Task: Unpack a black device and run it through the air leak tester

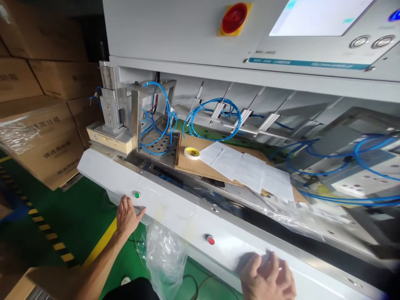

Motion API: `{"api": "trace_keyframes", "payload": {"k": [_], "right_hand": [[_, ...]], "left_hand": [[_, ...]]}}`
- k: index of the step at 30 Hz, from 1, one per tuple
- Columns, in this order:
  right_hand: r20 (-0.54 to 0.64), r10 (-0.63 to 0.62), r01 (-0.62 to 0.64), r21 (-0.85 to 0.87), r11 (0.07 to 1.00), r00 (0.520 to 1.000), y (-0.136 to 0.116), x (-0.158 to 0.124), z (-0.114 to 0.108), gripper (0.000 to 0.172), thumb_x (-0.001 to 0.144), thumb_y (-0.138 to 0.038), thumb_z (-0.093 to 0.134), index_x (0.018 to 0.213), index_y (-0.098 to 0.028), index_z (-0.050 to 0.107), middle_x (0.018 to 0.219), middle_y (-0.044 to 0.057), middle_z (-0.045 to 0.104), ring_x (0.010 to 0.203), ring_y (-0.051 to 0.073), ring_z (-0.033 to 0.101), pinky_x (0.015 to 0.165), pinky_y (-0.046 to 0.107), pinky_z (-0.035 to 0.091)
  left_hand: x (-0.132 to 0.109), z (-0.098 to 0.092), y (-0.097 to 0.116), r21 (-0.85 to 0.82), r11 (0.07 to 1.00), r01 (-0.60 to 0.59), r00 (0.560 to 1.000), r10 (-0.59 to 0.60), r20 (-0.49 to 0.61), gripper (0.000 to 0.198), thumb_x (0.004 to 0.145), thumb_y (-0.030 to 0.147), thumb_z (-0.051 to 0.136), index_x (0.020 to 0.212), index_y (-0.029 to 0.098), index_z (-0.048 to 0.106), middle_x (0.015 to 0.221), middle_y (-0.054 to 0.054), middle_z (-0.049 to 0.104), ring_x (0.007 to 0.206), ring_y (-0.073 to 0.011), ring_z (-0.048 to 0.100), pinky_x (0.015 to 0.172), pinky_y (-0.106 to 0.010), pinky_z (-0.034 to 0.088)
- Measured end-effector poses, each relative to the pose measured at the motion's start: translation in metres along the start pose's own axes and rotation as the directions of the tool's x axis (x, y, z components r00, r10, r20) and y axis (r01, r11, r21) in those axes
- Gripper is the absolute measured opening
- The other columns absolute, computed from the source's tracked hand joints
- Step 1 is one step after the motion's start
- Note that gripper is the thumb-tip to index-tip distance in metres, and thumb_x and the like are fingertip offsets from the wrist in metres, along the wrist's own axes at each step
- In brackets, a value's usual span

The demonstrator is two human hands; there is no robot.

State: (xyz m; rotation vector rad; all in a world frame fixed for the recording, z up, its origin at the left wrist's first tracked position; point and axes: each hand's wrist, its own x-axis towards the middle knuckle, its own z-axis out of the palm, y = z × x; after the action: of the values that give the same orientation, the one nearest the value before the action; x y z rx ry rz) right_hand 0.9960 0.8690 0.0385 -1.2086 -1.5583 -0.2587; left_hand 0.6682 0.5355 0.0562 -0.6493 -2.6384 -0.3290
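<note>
My left hand (128, 217) rests at the lower edge of the machine's white front panel (175, 208), just below a green button (137, 194). Its thumb is spread from the fingers and nothing is held. Further right, my right hand (269, 278) is at the same panel, right of a red button (211, 240); its fingers are bent but apart, slightly blurred, with no object in them. A clear plastic bag (165, 254) hangs below the panel between my hands.
Behind the panel lie a roll of tape (191, 153), paper sheets (250, 166) and flat cardboard (184, 164). Blue air tubes (215, 118) loop around metal cylinders. A red rotary switch (234, 18) and lit screen (318, 16) are above. Stacked cartons (43, 141) stand left.
</note>
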Motion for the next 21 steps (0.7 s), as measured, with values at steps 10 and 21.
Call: {"api": "trace_keyframes", "payload": {"k": [10, 21], "right_hand": [[0.171, 0.138, -0.135, -0.029, 0.990, 0.976, -0.023, 0.006, -0.014, 0.076, 0.097, -0.071, 0.042, 0.130, -0.012, 0.077, 0.144, 0.022, 0.062, 0.133, 0.042, 0.056, 0.110, 0.057, 0.039], [0.202, 0.146, -0.145, -0.017, 0.989, 0.969, -0.020, 0.006, -0.015, 0.076, 0.097, -0.069, 0.044, 0.130, -0.010, 0.077, 0.145, 0.022, 0.062, 0.134, 0.042, 0.054, 0.112, 0.058, 0.038]], "left_hand": [[0.000, -0.004, -0.002, -0.075, 0.997, 0.023, 0.999, -0.021, 0.030, 0.077, 0.100, 0.071, 0.054, 0.127, -0.002, 0.059, 0.140, -0.032, 0.057, 0.132, -0.0415, 0.057, 0.108, -0.051, 0.054], [0.000, -0.001, -0.002, -0.085, 0.996, 0.025, 0.999, -0.022, 0.034, 0.078, 0.101, 0.070, 0.052, 0.131, -0.001, 0.057, 0.141, -0.032, 0.056, 0.133, -0.0418, 0.056, 0.110, -0.051, 0.052]]}}
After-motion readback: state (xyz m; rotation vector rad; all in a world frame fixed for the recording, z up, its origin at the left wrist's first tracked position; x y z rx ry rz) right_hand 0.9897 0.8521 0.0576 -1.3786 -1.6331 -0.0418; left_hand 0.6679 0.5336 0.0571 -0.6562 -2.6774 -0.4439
